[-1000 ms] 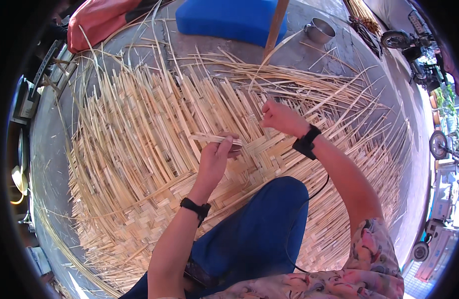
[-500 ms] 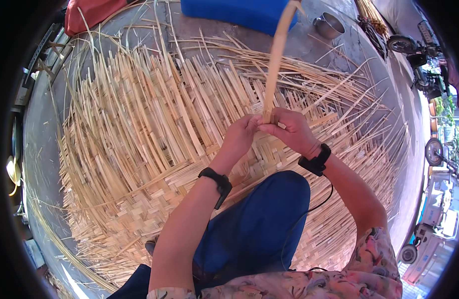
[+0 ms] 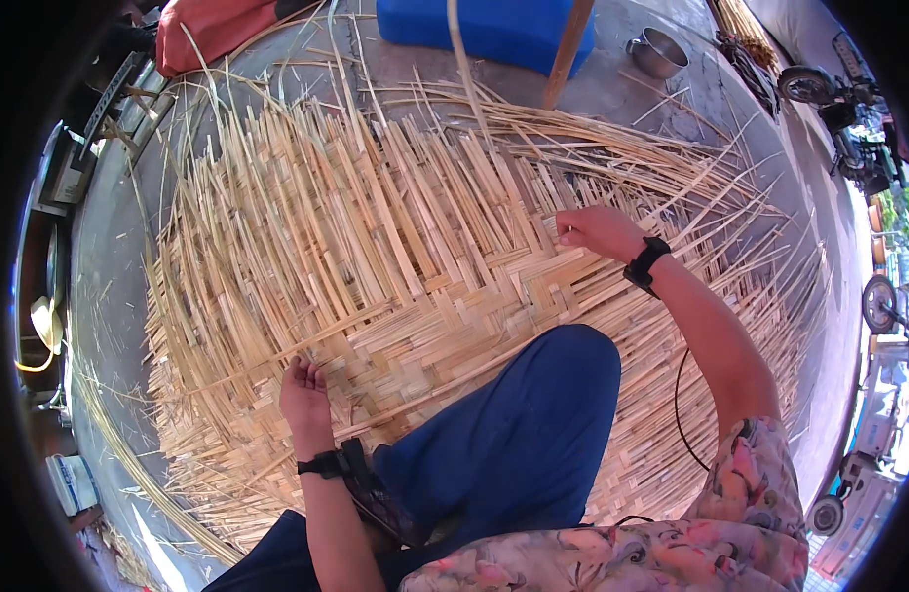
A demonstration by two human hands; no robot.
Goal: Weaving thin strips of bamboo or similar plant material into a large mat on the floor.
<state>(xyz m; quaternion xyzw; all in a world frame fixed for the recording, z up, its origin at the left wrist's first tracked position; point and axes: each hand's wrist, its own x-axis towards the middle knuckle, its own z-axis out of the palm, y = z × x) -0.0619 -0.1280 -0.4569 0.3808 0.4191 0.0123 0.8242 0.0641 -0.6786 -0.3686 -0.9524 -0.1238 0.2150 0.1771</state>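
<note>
A large half-woven mat of split bamboo strips point(image 3: 445, 326) lies on the ground around my bent knee. Over its front left part is my left hand point(image 3: 304, 397), fingers curled inward, close to a long crosswise strip point(image 3: 376, 314). Whether it holds that strip I cannot make out. My right hand point(image 3: 601, 233) is closed low over the mat at the right of the middle, fingers pointing left; what it grips, if anything, is hidden. A pale strip point(image 3: 464, 74) rises from the mat's far side, and a darker brown strip point(image 3: 565, 59) stands near it.
Loose bamboo strips point(image 3: 612, 138) are piled at the far right. Behind the mat sit a blue block-shaped object point(image 3: 435, 30), a metal mug point(image 3: 658, 53) and a red cloth-like thing point(image 3: 213, 35). Motorcycles point(image 3: 849, 128) stand along the right side.
My hands, which were together on an upright strip, have parted. The left has come down to the front left; the right has shifted slightly right.
</note>
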